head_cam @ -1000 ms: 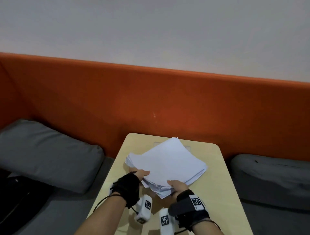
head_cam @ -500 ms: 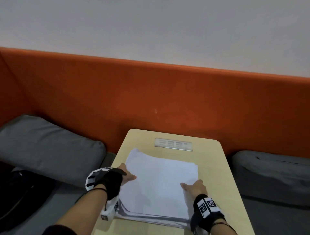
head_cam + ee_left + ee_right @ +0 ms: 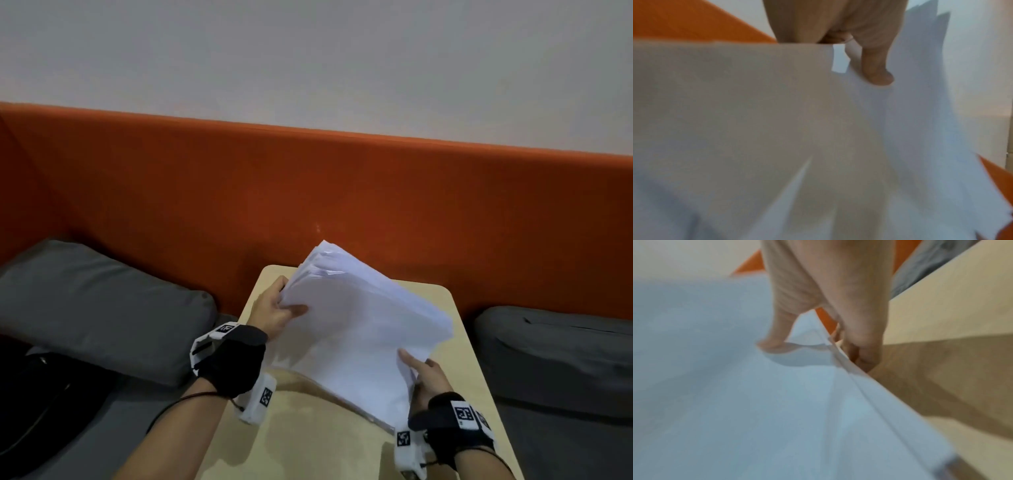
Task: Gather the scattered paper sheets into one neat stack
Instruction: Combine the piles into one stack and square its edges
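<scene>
Head view: grey cushions (image 3: 102, 308) flanking light wooden tabletop (image 3: 308, 438), orange padded backrest (image 3: 308, 192) behind, white paper sheet stack (image 3: 359, 325) tilted above tabletop, left hand (image 3: 274, 310) pinching its left edge, right hand (image 3: 426, 377) pinching its near-right corner, left wrist view: thumb (image 3: 875, 68) on top sheet, edges uneven, right wrist view: thumb (image 3: 777, 331) on top, fingers (image 3: 863, 353) curled beneath the edge.

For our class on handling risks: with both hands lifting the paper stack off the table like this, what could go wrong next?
1. The paper stack is tilted, and the left hand and right hand pinch only two edges, so sheets might slide out.
2. Uneven corners show in the left wrist view, so tapping it on the table may crease them.
</scene>
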### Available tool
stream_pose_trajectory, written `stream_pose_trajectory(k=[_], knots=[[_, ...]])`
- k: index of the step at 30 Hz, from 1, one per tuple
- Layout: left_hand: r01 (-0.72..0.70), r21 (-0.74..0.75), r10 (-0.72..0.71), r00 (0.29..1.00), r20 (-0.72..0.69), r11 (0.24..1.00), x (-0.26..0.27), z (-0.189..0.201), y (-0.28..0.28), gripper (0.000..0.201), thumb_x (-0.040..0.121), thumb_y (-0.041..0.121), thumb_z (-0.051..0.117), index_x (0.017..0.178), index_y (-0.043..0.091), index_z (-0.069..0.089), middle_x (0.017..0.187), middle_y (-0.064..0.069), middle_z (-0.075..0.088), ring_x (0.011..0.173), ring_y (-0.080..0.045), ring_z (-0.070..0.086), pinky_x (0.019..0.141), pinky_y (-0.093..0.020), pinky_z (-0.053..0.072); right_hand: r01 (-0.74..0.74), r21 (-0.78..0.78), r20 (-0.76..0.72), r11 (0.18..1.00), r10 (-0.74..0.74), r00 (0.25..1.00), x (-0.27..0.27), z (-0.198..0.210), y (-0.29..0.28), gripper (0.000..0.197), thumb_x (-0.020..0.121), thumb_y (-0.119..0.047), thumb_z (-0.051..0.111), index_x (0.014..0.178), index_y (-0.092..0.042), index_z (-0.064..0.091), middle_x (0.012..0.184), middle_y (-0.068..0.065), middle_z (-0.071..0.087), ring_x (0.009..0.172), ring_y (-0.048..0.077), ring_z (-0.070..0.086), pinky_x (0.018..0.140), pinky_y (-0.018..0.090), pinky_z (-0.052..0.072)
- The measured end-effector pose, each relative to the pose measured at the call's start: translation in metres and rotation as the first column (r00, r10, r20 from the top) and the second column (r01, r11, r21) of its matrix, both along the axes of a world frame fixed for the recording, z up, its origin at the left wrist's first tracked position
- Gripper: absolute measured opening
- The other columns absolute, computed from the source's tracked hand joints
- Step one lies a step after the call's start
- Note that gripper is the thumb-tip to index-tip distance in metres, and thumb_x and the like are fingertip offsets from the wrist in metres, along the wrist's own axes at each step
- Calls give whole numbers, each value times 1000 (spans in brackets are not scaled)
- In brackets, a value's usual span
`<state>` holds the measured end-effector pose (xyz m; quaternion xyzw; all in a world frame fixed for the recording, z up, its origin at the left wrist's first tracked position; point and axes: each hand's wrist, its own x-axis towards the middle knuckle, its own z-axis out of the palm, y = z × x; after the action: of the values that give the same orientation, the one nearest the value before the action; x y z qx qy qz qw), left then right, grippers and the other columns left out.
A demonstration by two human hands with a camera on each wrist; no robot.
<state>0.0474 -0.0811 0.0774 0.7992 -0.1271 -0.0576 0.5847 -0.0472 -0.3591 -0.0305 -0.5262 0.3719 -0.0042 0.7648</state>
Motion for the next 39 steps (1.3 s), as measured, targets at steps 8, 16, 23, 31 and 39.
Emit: stream_pose_trajectory(k=[8, 16, 23, 31, 39], knots=[[-103, -368, 148, 984, 95, 924, -3, -8, 10, 38, 76, 20, 72, 102, 34, 49, 97, 5, 62, 83, 2, 63, 76, -24, 53, 98, -343, 471, 934, 81, 878, -6, 92, -2, 31, 69, 4, 75, 93, -13, 64, 82, -3, 72, 70, 5, 69, 68, 26, 53], [-183, -302, 228, 966, 119, 936, -13, -27, 9, 53, 58, 42, 75, 98, 27, 44, 90, 7, 56, 79, 2, 58, 71, -12, 47, 15, -492, 437, 870, 232, 869, -17, 89, 10, 35, 69, 5, 76, 92, -16, 61, 87, -4, 65, 73, 0, 62, 59, 12, 50], [-221, -282, 210, 975, -71, 933, 6, -39, 10, 89, 54, 30, 88, 128, 11, 42, 122, -8, 58, 111, -24, 55, 95, -31, 48, -91, -380, 373, 921, 242, 896, -14, 83, 4, 61, 44, -22, 82, 100, -13, 60, 85, -3, 69, 77, 9, 66, 59, 15, 50], [-296, -391, 323, 946, 4, 872, -2, -31, -9, 38, 74, -13, 68, 110, -5, 57, 98, -12, 62, 85, -16, 61, 68, -8, 50, 50, -319, 421, 947, 94, 902, -16, 92, 31, 21, 77, 2, 69, 87, -12, 58, 78, 0, 61, 70, 16, 57, 44, 12, 47], [-116, -519, 192, 977, 96, 847, 3, -14, -8, 48, 57, 22, 87, 95, 27, 58, 92, 6, 65, 90, -16, 60, 75, -12, 49, 97, -423, 501, 901, 143, 854, -14, 103, 16, 35, 69, -4, 79, 88, -24, 58, 86, -3, 64, 80, 13, 61, 60, 17, 52]])
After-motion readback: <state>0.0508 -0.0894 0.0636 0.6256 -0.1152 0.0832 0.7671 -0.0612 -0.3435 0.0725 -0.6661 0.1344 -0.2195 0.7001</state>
